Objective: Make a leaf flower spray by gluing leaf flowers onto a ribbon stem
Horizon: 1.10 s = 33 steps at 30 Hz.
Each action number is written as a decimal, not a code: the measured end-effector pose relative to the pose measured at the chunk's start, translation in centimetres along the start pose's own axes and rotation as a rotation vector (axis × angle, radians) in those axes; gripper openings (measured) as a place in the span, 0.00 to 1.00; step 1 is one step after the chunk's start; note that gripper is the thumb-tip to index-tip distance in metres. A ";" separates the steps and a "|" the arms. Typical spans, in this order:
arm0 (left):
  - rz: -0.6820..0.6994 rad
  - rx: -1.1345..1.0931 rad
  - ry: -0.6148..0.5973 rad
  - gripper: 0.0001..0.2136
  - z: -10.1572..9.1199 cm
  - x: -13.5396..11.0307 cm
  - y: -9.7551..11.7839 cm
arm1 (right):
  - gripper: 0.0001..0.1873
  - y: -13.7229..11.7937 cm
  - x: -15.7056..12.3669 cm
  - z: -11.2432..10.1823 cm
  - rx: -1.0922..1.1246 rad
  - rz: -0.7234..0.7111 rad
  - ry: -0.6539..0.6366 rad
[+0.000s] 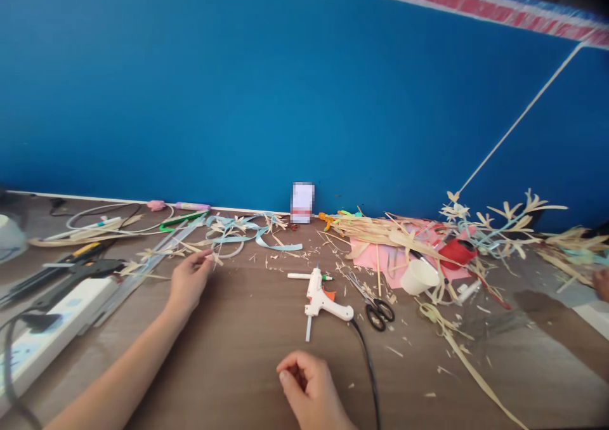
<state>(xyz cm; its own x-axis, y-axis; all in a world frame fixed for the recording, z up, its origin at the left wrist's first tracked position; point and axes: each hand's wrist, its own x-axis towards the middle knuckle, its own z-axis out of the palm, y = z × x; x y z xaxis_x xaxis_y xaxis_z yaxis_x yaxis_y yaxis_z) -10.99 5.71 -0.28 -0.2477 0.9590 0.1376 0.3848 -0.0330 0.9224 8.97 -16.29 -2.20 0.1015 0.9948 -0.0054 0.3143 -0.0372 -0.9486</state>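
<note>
My left hand reaches over the left part of the table, its thumb and fingers pinched on a small pale straw flower. Beside it lie light blue ribbon and more straw flowers. Near the front edge of the view, my right hand is loosely curled, with nothing visible in its fingers. Ahead of that hand, a white hot glue gun lies on its side with a glue stick sticking out of its back. Black-handled scissors lie to the right of it.
A white power strip, a black tool and a clear ruler occupy the left. On the right are straw strips, pink paper, a white cup and red tape. Another person's hand shows far right.
</note>
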 end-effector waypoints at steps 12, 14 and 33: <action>-0.216 -0.493 -0.588 0.23 2.4 -11.3 6.3 | 0.09 0.1 0.2 0.3 0.062 -0.025 0.016; -0.253 -0.532 -0.623 0.22 2.2 -12.4 6.7 | 0.10 0.0 0.3 0.4 0.070 -0.020 0.020; -0.432 -0.739 -0.775 0.24 2.4 -14.8 7.1 | 0.11 0.1 0.6 0.1 0.176 0.053 -0.007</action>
<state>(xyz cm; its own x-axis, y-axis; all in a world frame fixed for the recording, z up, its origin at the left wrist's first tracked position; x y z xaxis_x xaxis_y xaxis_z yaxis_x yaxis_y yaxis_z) -2.44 -8.08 3.36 0.4793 0.8372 -0.2633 -0.2766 0.4288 0.8600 8.94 -15.66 -2.37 0.1066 0.9926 -0.0583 0.1386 -0.0729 -0.9877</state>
